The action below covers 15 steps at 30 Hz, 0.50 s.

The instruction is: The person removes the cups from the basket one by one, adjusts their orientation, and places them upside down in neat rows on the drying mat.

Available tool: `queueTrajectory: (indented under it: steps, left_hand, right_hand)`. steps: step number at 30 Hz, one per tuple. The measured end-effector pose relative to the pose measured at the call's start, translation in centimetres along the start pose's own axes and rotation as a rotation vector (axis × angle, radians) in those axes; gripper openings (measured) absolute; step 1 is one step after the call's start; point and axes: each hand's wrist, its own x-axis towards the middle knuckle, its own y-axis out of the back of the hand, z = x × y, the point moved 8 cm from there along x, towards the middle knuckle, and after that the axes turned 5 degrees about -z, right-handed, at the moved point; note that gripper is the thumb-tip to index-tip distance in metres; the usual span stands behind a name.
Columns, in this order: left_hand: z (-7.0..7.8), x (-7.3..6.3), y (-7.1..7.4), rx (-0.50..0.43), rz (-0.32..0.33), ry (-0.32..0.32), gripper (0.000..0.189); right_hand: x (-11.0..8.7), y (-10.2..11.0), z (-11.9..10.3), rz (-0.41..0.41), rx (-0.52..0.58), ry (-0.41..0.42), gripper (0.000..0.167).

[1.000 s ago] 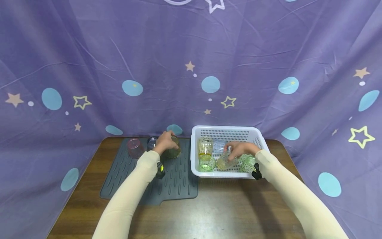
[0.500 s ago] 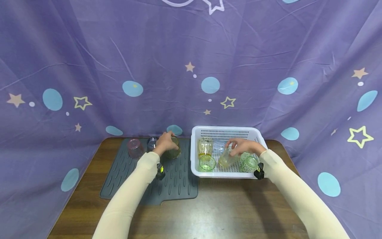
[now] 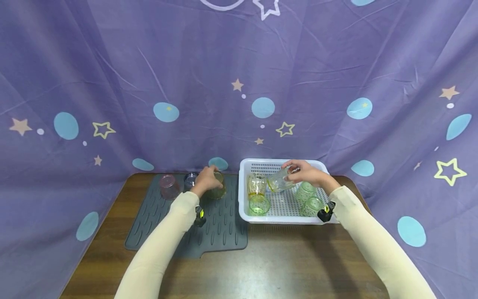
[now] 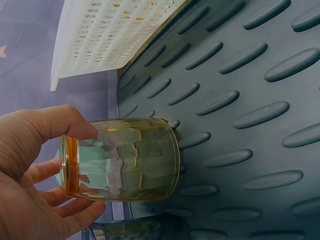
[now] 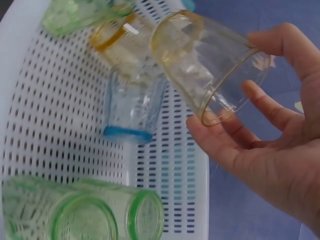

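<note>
My left hand grips a yellow-tinted glass by its thick-banded end, thumb on one side and fingers on the other; the glass stands on the dark grey drying mat. My right hand holds a pale yellow glass tilted over the white basket, thumb and fingertips at its open rim. Below it in the basket lie a blue-tinted glass and another yellow glass. A green glass sits at the basket's front left, and two more green glasses at its right.
On the mat, left of my left hand, stand a pink glass and a dark blue glass. The wooden table runs up to a purple patterned curtain behind mat and basket.
My right hand has lifted the pale yellow glass up and back from the basket's front, tilting it further. The left hand stays at its glass on the mat.
</note>
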Motion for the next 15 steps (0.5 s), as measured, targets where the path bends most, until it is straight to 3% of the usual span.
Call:
queueTrajectory:
  steps: [8, 15]
  left_hand:
    - [-0.3, 0.1, -0.4, -0.012, 0.0, -0.01, 0.079]
    - [0.5, 0.2, 0.7, -0.119, 0.018, -0.058, 0.077]
  right_hand:
    - [-0.1, 0.6, -1.2, 0.08, 0.212, 0.069, 0.054]
    - [-0.4, 0.8, -3.1, 0.1, 0.352, 0.118, 0.053]
